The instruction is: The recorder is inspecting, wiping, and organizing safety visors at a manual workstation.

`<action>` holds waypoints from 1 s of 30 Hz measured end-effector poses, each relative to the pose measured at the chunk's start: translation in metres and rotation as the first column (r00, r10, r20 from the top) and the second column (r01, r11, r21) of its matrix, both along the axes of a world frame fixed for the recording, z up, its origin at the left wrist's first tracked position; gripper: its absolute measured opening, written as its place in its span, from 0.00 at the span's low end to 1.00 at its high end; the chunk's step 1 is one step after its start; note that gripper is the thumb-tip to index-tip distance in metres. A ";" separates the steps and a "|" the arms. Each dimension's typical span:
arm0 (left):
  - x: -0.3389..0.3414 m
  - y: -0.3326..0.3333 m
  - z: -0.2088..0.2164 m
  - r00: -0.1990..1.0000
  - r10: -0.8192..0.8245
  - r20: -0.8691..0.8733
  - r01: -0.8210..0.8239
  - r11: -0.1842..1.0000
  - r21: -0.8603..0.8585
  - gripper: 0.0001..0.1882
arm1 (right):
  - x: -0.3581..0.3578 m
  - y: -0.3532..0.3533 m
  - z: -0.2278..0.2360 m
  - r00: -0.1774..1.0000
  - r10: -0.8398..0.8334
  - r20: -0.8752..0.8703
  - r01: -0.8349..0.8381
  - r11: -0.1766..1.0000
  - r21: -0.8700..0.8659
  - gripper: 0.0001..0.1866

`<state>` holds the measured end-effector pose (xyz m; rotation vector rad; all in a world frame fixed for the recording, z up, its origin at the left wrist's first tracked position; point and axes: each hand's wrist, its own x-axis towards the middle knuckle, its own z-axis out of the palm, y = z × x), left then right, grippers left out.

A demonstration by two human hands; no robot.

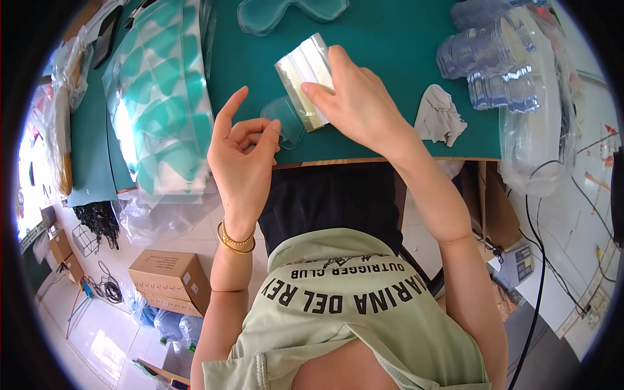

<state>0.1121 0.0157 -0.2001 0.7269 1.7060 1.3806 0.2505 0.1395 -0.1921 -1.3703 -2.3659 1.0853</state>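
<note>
My right hand [361, 97] grips a flat silver metal block [304, 81] with ridges along it, thumb on its face and fingers behind. Its lower edge rests against or just over a clear curved plastic lens [292, 127] near the front edge of the green table. Close beside the lens, my left hand [244, 143] has its index finger raised. The thumb meets the curled fingers in a pinch; anything thin between them is too small to make out. Farther off lies a stack of clear goggle-shaped lenses [292, 14].
Layered plastic sheets [159, 97] with lens-shaped openings cover the table's left side. To the right lie a crumpled pale cloth [440, 116] and stacked bluish clear lenses [484, 55] beside a plastic bag [536, 143]. A cardboard box [170, 279] stands on the floor; black cables [539, 260] hang at right.
</note>
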 end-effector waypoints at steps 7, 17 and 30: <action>-0.003 -0.008 -0.007 0.992 -0.005 -0.130 -0.008 0.995 -0.100 0.26 | -0.006 -0.013 0.002 0.994 0.100 -0.041 -0.101 0.995 -0.021 0.20; -0.003 -0.011 -0.009 0.993 -0.016 -0.114 0.006 0.996 -0.087 0.25 | -0.006 -0.013 0.003 0.998 0.066 0.000 -0.065 0.993 0.097 0.19; 0.000 -0.012 -0.010 0.985 -0.001 -0.174 -0.011 0.997 -0.071 0.26 | -0.005 -0.003 0.007 0.995 0.096 0.011 -0.096 0.990 0.098 0.19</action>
